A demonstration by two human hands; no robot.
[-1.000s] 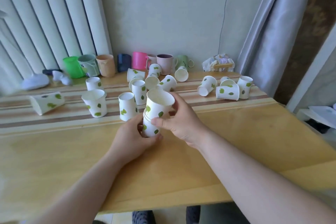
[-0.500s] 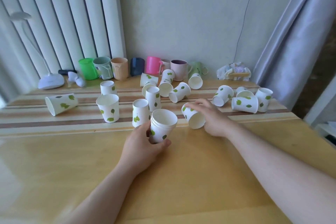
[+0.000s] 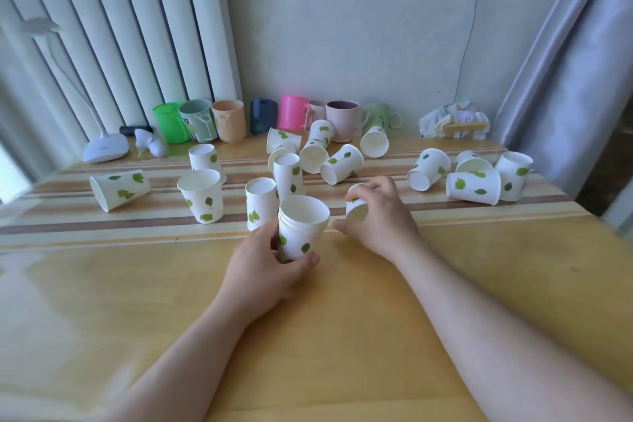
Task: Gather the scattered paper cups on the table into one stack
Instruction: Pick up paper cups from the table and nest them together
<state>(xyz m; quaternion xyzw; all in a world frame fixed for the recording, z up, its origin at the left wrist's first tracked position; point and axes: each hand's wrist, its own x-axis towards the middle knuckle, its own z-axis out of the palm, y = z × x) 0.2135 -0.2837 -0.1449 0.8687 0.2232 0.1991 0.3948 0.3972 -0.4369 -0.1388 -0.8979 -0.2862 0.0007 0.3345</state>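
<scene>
Now left hand [image 3: 265, 265] grips nested cup stack [image 3: 301, 228]; right hand [image 3: 378, 212] grasps tipped cup [image 3: 356, 207].

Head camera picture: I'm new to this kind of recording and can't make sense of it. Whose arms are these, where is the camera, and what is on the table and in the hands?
There is no machine here. A person wears a wide-angle camera on the head, looking forward and down at their own bare arms. The left hand grips a short stack of paper cups standing upright on the wooden table. The right hand curls round a single paper cup lying on its side. More leaf-printed loose cups lie scattered behind, some upright, some tipped over. Along the wall stand coloured mugs, with a white desk lamp at the left.
</scene>
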